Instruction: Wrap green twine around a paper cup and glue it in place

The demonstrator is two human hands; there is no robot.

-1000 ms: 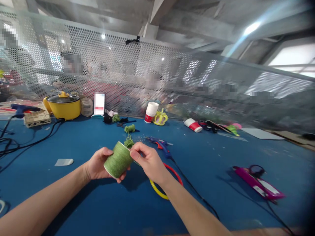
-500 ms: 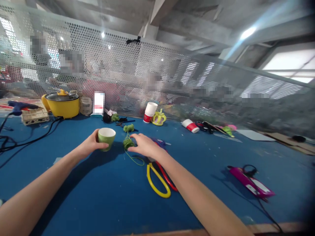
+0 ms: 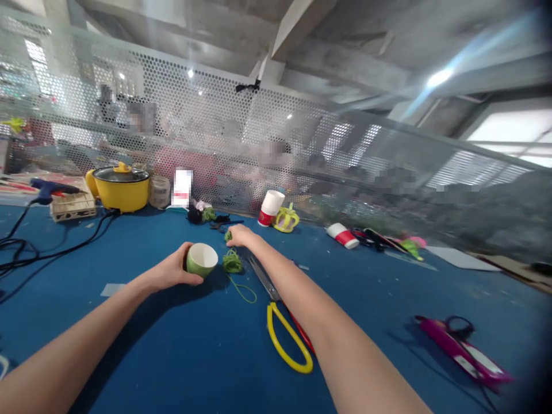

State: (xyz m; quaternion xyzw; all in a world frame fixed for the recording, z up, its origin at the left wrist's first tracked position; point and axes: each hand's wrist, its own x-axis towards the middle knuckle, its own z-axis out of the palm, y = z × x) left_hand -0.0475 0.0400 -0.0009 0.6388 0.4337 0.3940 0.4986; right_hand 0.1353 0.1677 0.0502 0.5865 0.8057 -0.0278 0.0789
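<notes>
Green yarn-wrapped cup (image 3: 200,260) stands upright on the blue bench (image 3: 172,345), toward the middle and nearer the far edge, its white inside showing. Left hand (image 3: 172,271) curls around the cup's left wall, fingers closed on it. Right hand (image 3: 240,235) reaches past the cup toward the far edge, fingertips bent down onto a small clump of green yarn (image 3: 228,235); whether they pinch it cannot be told. A larger yarn tangle (image 3: 233,263) lies just right of the cup. Yellow-handled scissors (image 3: 284,333) lie partly under the right forearm. A yellow pot (image 3: 121,190) sits at the far left edge.
</notes>
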